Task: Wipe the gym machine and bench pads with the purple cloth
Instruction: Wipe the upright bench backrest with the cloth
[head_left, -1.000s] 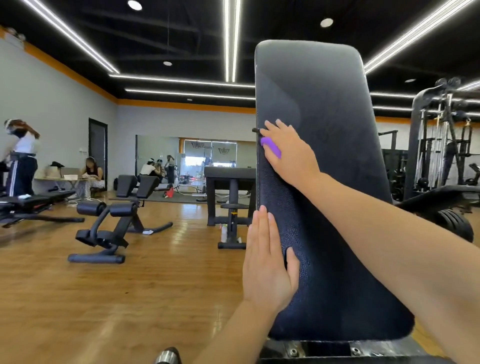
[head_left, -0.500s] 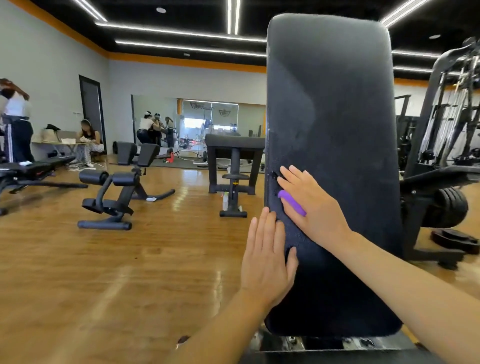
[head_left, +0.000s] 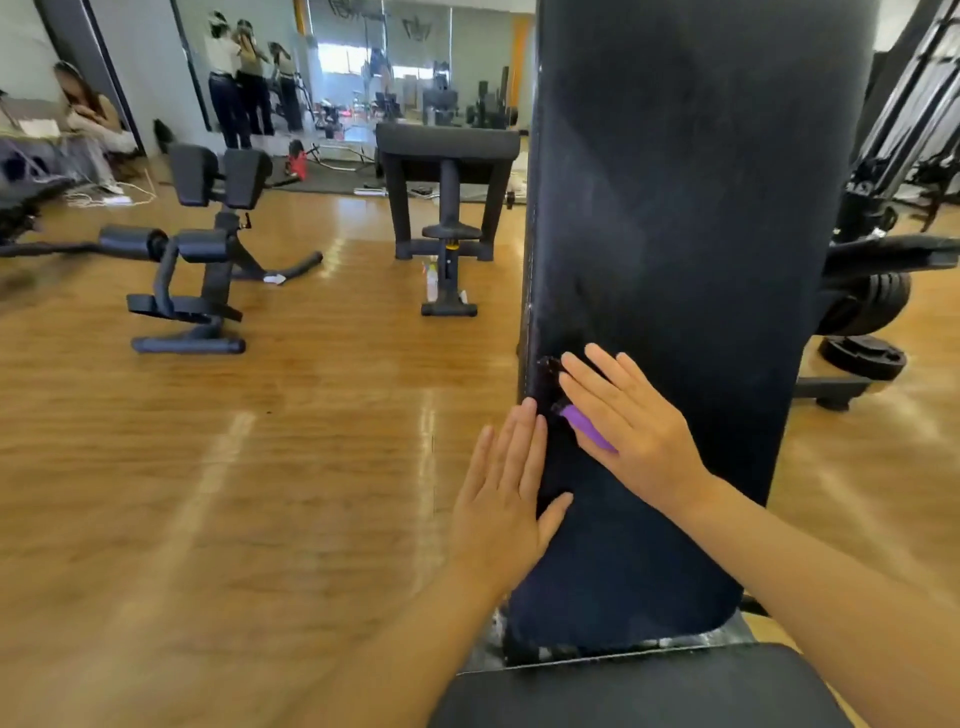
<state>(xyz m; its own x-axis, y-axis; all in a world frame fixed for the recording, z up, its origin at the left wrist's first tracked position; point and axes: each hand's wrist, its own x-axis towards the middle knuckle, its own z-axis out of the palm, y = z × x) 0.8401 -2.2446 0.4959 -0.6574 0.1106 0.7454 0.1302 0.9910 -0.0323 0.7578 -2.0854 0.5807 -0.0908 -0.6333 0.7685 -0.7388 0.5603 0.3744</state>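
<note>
Nearest the camera, the black seat pad (head_left: 649, 691) sits below the upright back pad (head_left: 675, 260). On that back pad's left edge the left hand (head_left: 501, 499) rests flat, fingers straight and together. Just above, the right hand (head_left: 628, 426) presses the purple cloth (head_left: 587, 428) against the pad, fingers extended and slightly spread. Beyond, a hyperextension bench (head_left: 208, 249) stands on the wooden floor (head_left: 260, 467).

The right hand (head_left: 631, 415) is hiding most of the purple cloth (head_left: 587, 427); the frame's top edge is cutting off the back pad (head_left: 675, 208), the bottom edge the seat pad (head_left: 649, 691)
</note>
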